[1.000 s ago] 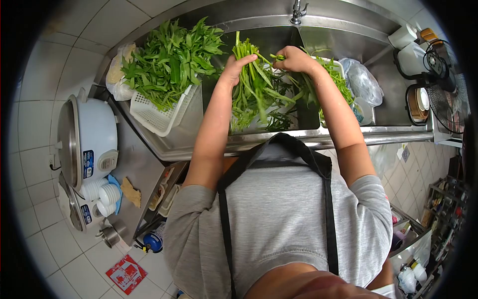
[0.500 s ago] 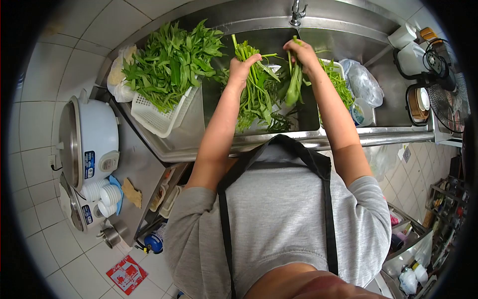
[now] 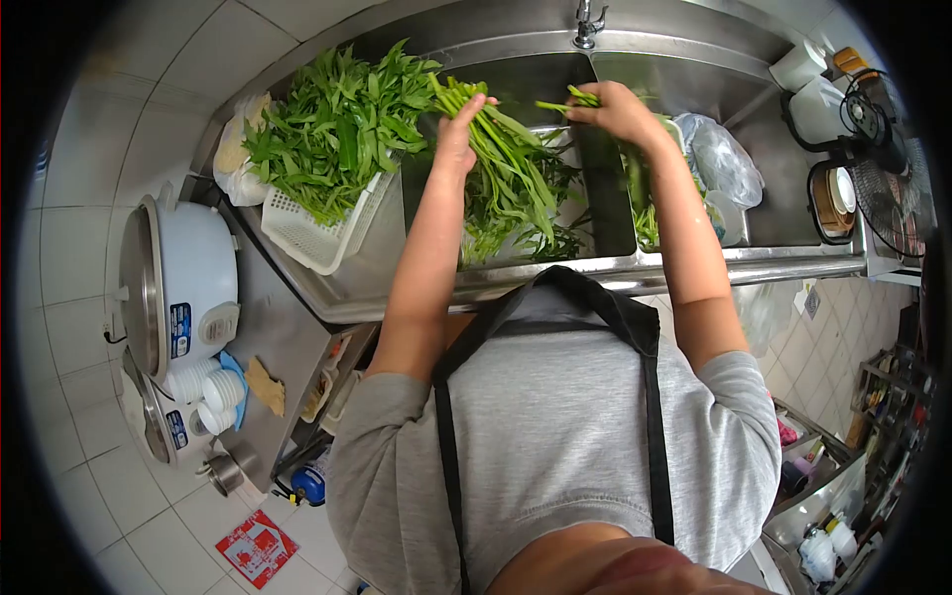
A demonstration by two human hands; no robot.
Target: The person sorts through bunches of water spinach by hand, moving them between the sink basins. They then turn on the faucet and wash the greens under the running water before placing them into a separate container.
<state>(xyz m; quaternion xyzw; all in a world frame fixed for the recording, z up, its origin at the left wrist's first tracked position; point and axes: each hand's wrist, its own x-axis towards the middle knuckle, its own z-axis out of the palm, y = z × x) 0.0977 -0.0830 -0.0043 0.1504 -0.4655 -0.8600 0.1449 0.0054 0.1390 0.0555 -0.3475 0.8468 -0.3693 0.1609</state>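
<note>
Over the sink, a bunch of greens is gripped in the closed left hand and a few stems are pinched in the right hand. A leaf-heaped basket is seen left of them, a tap beyond.

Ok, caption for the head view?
Left hand holds a long green leafy bunch over the steel sink; right hand pinches loose stems.

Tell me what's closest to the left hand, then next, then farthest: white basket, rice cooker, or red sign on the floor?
From the left hand, in the head view:
1. White basket, just to its left, beside the sink.
2. Rice cooker, further left on the counter.
3. Red sign, down on the floor.
</note>
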